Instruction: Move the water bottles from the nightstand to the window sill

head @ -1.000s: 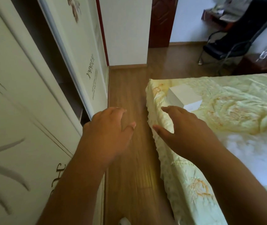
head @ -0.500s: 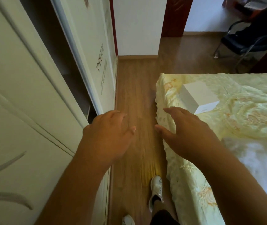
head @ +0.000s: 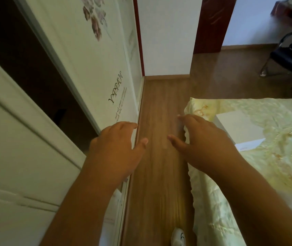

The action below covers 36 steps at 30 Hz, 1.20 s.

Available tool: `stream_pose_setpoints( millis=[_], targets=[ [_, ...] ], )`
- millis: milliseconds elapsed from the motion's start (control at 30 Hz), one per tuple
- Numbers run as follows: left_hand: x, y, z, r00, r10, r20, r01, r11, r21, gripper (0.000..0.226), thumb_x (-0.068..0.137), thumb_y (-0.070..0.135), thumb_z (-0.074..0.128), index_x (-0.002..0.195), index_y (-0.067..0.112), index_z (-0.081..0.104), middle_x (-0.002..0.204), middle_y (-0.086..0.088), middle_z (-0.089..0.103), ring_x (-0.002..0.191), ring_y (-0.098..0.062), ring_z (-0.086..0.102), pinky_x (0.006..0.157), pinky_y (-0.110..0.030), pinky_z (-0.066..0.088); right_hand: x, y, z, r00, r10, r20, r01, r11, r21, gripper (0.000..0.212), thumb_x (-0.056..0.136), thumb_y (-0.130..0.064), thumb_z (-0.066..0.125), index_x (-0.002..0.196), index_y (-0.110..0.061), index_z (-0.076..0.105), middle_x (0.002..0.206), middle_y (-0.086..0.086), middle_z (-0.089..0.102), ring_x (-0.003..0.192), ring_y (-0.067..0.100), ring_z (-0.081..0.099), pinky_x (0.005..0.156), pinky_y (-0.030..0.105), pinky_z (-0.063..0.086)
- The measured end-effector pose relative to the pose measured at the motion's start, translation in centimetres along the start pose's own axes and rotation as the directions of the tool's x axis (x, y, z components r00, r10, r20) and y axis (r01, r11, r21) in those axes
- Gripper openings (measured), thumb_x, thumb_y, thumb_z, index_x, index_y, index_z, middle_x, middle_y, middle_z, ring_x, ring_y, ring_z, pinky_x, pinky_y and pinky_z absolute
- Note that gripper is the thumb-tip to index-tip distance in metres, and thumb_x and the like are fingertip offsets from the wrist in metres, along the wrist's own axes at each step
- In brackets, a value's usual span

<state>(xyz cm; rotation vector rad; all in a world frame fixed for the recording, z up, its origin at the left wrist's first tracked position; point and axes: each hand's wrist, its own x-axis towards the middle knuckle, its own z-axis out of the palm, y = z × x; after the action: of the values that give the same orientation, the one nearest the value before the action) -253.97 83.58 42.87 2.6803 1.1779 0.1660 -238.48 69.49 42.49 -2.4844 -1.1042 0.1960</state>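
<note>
No water bottle, nightstand or window sill shows in this view. My left hand (head: 117,146) is stretched out in front of me over the gap between the wardrobe and the floor, fingers loosely bent, holding nothing. My right hand (head: 201,141) reaches forward beside the bed's corner with fingers relaxed and nothing in it. Both forearms fill the lower part of the view.
A white sliding wardrobe (head: 95,71) with its door open lines the left. A narrow strip of wooden floor (head: 161,157) runs ahead. The bed (head: 258,174), with a yellow floral cover, carries a white box (head: 237,128). A black chair (head: 290,57) stands far right. My shoe (head: 178,237) shows below.
The view has moved forward along the floor strip; the bed and the white box have slid to the right. Both hands stay out in front, holding nothing.
</note>
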Motion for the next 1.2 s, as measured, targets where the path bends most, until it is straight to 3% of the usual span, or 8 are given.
stream_pose_setpoints(
  millis=[433, 733, 1200],
  targets=[
    [8.0, 6.1, 1.5, 0.999, 0.027, 0.039, -0.027, 1.0, 0.0, 0.064, 0.093, 0.071, 0.039, 0.149, 0.039, 0.037, 0.154, 0.011, 0.042, 0.14, -0.018, 0.039, 0.108, -0.045, 0.039, 8.0, 6.6, -3.1, 1.0, 0.007, 0.023, -0.005, 0.997, -0.074, 0.068, 0.088, -0.074, 0.044, 0.147, -0.04, 0.036, 0.154, -0.011, 0.041, 0.137, 0.019, 0.045, 0.112, 0.05, 0.037],
    [15.5, 8.1, 3.0, 0.993, 0.093, 0.075, -0.092, 0.996, -0.01, 0.063, 0.093, 0.071, 0.038, 0.148, 0.041, 0.037, 0.154, 0.011, 0.041, 0.139, -0.018, 0.039, 0.106, -0.046, 0.039, 13.7, 9.5, -3.9, 0.995, 0.101, 0.002, -0.099, 0.985, -0.141, 0.072, 0.087, -0.075, 0.043, 0.148, -0.038, 0.037, 0.155, -0.011, 0.04, 0.139, 0.02, 0.043, 0.111, 0.045, 0.034],
    [31.0, 5.7, 2.1, 0.983, 0.178, 0.048, -0.172, 0.979, -0.105, 0.062, 0.094, 0.067, 0.044, 0.148, 0.036, 0.041, 0.154, 0.008, 0.043, 0.14, -0.019, 0.04, 0.108, -0.048, 0.038, 27.4, 6.9, -3.5, 0.981, 0.184, -0.067, -0.194, 0.962, -0.193, 0.072, 0.085, -0.079, 0.04, 0.146, -0.041, 0.036, 0.154, -0.013, 0.04, 0.138, 0.02, 0.044, 0.112, 0.049, 0.033]
  ],
)
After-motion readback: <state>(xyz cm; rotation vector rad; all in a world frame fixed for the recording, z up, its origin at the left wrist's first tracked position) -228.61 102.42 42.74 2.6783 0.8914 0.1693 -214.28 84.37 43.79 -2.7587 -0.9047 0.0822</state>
